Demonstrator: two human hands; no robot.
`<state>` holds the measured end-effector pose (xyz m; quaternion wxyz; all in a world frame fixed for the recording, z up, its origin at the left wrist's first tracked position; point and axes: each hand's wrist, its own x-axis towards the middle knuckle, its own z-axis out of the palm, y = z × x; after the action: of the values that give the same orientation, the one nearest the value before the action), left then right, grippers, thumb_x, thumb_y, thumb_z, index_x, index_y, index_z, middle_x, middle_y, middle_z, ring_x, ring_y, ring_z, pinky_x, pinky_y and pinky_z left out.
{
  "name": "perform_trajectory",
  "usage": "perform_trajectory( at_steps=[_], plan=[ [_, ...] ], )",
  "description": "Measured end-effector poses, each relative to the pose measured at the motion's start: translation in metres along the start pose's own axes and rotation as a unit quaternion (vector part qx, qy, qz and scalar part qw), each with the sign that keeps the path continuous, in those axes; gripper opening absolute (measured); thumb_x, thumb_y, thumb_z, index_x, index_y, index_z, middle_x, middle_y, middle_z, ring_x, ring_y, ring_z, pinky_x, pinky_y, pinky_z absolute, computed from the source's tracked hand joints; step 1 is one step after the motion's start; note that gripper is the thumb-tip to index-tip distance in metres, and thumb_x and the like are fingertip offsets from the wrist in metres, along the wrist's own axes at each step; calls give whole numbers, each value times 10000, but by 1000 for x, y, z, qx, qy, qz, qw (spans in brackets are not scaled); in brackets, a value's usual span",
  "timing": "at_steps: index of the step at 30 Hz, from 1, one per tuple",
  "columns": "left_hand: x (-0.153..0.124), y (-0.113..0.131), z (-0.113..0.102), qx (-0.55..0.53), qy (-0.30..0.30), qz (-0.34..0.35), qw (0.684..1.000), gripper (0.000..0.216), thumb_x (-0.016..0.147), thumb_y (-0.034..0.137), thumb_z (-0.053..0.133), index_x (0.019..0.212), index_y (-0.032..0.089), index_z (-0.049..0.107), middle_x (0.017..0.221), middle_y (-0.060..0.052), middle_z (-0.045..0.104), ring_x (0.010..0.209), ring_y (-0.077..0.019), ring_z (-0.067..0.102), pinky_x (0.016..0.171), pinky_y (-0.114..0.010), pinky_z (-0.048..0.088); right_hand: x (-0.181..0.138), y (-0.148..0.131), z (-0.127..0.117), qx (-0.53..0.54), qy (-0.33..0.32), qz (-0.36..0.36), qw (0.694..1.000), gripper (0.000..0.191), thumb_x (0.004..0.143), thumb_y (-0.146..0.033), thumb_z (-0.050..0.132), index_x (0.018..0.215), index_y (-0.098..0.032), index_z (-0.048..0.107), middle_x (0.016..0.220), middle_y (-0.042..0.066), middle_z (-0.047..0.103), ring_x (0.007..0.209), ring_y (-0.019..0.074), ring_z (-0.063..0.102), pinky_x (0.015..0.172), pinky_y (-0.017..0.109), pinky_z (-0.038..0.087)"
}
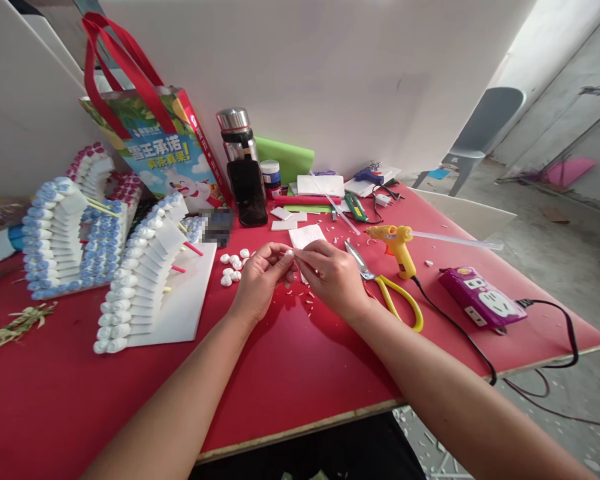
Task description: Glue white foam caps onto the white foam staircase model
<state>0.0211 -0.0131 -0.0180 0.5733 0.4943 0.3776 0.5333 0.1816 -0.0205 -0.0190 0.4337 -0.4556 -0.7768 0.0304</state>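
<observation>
Over the red table [290, 373] my left hand [261, 277] and my right hand [333, 275] meet, fingertips pinched together on one small white piece [289, 254]. Both hands are closed round it. Several similar small white pieces [233, 265] lie in a loose cluster just left of my left hand. A white foam sheet [306, 235] lies just beyond my fingers. White scraps are scattered on the table around the hands.
Yellow-handled scissors [390, 293] and a yellow glue gun [399, 245] lie right of my hands, with a purple power strip [481, 298] further right. White stepped foam models [140, 280] stand at left. A bag [155, 143], a flask [237, 137] and a black phone [249, 190] stand behind.
</observation>
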Motion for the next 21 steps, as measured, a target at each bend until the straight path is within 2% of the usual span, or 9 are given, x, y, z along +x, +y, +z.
perform_trajectory(
  at_steps=[8,15,21],
  plan=[
    [2,-4,-5,116,-9,34,993,268,843,410,743,938,193,619,715,28,606,542,-93,550,495,-215,444,0,5,2,76,1,16,997,243,968,-218,553,1029,-206,788,914,55,702,763,139,671,691,233,494],
    [-1,-4,-7,230,-8,95,969,229,912,436,653,951,217,601,716,34,598,567,-100,564,546,-222,441,-1,8,6,91,5,3,996,239,964,-192,551,1024,-197,782,916,59,700,760,144,676,683,239,499],
    [-2,-4,-9,266,-13,122,956,204,934,428,624,966,228,600,699,36,586,584,-108,549,578,-232,431,-1,7,5,80,4,4,997,229,972,-207,542,997,-201,769,904,59,688,747,145,666,678,243,499]
  ],
)
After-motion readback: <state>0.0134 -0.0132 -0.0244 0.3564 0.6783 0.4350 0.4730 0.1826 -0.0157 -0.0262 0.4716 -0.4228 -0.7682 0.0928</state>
